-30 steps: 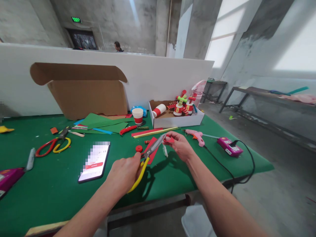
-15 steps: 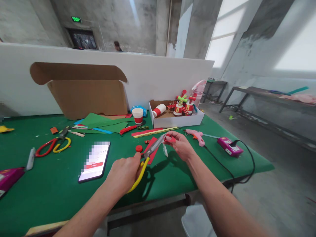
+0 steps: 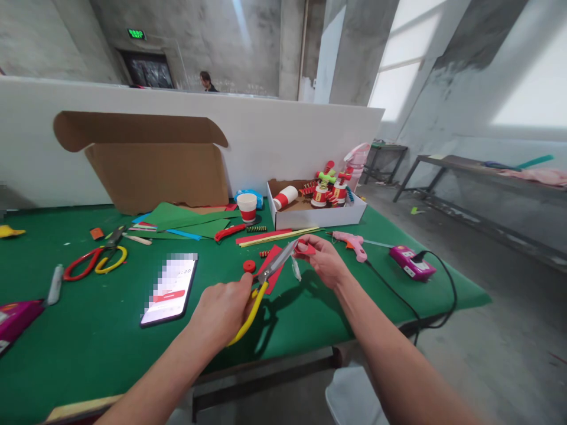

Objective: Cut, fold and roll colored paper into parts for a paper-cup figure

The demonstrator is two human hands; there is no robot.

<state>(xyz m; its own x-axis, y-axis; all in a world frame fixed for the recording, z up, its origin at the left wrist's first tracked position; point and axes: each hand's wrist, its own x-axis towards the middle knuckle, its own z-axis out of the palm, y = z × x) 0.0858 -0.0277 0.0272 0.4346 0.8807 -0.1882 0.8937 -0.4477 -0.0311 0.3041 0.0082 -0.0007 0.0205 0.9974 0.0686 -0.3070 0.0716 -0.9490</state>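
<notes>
Over grn tbl (image 3: pixel 110 342): scissors (image 3: pixel 275 264); conc. wall (image 3: pixel 243 53).

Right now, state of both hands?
Left hand: closed, holding yellow-handled scissors.
Right hand: fingertips closed, pinching a small red piece at the scissor tips.
</notes>
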